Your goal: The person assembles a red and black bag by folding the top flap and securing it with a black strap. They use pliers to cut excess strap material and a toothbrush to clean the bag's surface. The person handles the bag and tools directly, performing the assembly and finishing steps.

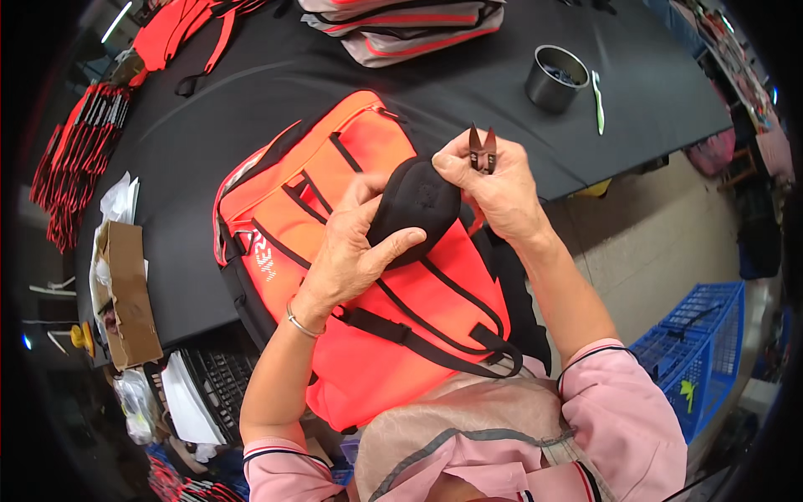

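An orange-red backpack (pixel 360 381) with black straps and piping lies across the table edge and toward my lap. Above its middle, a rounded black padded piece (pixel 414 213) is lifted up, perhaps part of a shoulder strap. My left hand (pixel 345 251) is closed round its left side, with the thumb across its front. My right hand (pixel 502 188) holds small thread snips (pixel 483 151), their two pointed blades facing up and slightly apart. The same hand's thumb and fingertips pinch the upper right edge of the padded piece. The snips' handles are hidden in the palm.
A black-covered table (pixel 201 142) bears grey bags (pixel 393 33) with red trim, a dark metal cup (pixel 556 79) and a green-white stick-like tool (pixel 597 102). Red strap pieces (pixel 79 159) and a cardboard box (pixel 130 293) are at left. A blue crate (pixel 694 351) stands at right.
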`<state>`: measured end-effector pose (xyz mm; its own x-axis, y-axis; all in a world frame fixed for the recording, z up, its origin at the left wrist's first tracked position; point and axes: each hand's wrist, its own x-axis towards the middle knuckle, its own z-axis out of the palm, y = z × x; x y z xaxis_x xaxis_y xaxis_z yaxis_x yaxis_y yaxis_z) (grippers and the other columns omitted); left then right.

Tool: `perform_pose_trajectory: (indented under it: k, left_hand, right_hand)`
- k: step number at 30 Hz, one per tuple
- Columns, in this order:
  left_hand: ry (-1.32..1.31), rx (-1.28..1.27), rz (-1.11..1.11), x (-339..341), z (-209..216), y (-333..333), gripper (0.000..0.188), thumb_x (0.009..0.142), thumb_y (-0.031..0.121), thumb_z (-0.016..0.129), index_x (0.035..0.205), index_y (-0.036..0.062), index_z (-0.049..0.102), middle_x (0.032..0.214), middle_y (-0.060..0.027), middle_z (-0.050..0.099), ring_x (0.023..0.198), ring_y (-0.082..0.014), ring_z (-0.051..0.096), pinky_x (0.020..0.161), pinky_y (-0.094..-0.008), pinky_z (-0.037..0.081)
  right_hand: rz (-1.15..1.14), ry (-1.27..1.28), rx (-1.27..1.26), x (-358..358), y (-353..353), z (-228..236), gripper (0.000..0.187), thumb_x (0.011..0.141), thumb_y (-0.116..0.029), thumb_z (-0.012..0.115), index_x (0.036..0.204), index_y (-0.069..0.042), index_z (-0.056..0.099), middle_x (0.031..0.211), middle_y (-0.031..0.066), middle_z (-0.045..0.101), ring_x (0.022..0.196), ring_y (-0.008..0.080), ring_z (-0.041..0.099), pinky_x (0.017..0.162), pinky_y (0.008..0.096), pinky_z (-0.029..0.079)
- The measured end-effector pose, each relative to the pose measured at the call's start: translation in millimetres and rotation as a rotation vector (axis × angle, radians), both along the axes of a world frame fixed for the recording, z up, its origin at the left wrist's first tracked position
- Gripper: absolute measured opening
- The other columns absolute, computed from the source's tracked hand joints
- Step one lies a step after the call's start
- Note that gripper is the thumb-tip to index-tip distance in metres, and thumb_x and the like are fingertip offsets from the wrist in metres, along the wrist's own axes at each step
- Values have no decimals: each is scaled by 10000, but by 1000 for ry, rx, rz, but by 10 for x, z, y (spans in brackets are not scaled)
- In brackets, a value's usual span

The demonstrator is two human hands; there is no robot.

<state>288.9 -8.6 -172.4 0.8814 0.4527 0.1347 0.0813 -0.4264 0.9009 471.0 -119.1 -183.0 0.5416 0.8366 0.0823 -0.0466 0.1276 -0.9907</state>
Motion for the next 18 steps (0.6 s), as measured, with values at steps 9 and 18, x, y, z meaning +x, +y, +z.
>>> perform_pose_trajectory:
  k: [9, 18]
  left_hand:
    - [-108, 192, 68, -10, -271, -191, 317, 738, 36, 844, 1042, 23, 755, 1120, -101, 696, 1084, -202, 618, 919, -304, 496]
    - [-142, 125, 239, -114, -569, -377, 187, 791, 13, 798, 975, 29, 770, 1046, -122, 733, 881, -183, 698, 736, -275, 554]
  right_hand:
    - [257, 383, -383, -53, -198, -234, 251, 969, -275, 654, 971, -24, 659, 710, -3, 581, 506, 64, 461, 438, 229, 373]
    - [-64, -180, -183, -242, -769, -249, 224, 921, -125, 712, 1091, 14, 670, 899, 80, 697, 817, 143, 669, 769, 272, 535]
